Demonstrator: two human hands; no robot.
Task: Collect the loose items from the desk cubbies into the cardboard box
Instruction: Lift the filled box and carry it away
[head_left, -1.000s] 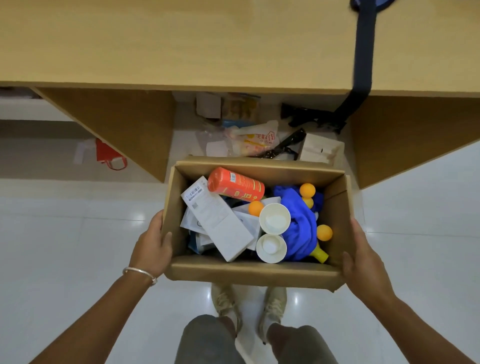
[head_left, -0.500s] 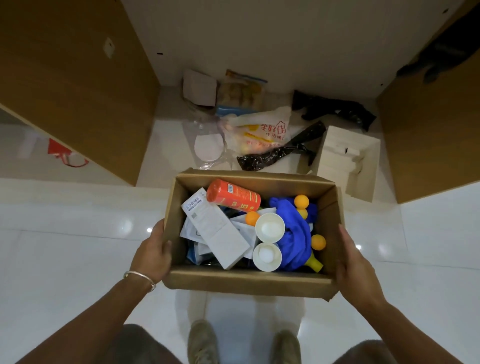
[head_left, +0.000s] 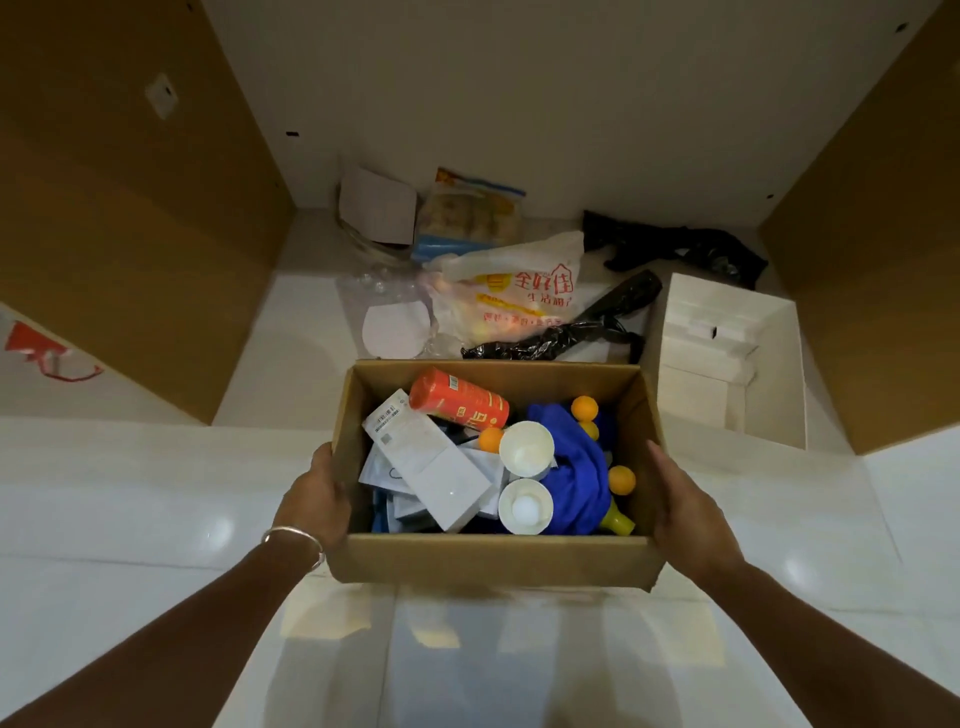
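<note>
Both hands clamp the cardboard box (head_left: 493, 556) low over the floor, left hand (head_left: 314, 501) and right hand (head_left: 680, 512) fingers wrapped round its side walls. Looks loaded, walls flexible: grip underneath.

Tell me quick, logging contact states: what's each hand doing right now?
Left hand: closed on the left wall of the cardboard box.
Right hand: pressed flat against the box's right wall, fingers extended, helping hold it.
</note>
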